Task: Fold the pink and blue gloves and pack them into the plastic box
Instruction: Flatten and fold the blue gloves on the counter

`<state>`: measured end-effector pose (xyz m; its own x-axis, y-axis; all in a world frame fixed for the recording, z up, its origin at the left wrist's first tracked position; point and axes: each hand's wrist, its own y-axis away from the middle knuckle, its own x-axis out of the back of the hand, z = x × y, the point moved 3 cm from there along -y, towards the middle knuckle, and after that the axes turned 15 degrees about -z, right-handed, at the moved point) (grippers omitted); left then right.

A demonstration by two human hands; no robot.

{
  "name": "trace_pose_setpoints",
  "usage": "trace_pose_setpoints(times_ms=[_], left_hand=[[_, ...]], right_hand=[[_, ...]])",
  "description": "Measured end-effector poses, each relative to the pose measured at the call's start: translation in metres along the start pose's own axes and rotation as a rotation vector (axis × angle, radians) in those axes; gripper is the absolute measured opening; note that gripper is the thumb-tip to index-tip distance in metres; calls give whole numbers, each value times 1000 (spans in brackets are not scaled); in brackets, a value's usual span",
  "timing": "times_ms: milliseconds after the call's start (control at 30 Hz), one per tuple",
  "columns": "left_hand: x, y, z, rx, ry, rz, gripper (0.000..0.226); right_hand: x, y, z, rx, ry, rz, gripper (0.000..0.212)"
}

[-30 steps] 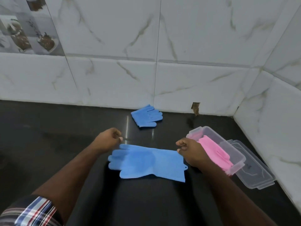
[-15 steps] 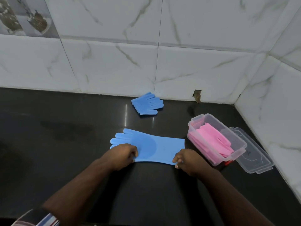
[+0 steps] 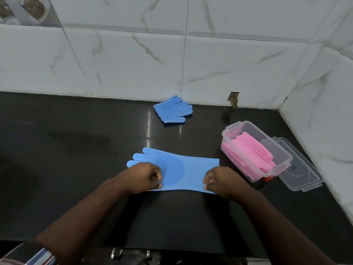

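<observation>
Blue glove [image 3: 177,169] between two pinching fingers [image 3: 159,185].

Dim, cool light, streaky glare on the black counter [image 3: 149,127], soft blur, wide-angle bending at edges.

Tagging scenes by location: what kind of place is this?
Probably a home kitchen counter: a glossy black countertop set in a corner of marble-look wall tiles, with silicone scrubbing gloves, one blue glove being handled beside a plastic box.

No legible text anywhere.
</observation>
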<state>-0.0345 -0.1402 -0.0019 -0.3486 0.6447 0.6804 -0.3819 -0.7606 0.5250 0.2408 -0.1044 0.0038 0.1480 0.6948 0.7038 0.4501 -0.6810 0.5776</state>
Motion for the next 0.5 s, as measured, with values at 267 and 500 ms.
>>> trace_pose_setpoints(times_ms=[267,500], left_hand=[[-9,-5,7,-4,-71,-67,7],[2,-7,6,6,129,-25,14]], right_hand=[[-14,-15,-13,43,35,-112,16],[5,-12,-16,89,-55,-27,5]])
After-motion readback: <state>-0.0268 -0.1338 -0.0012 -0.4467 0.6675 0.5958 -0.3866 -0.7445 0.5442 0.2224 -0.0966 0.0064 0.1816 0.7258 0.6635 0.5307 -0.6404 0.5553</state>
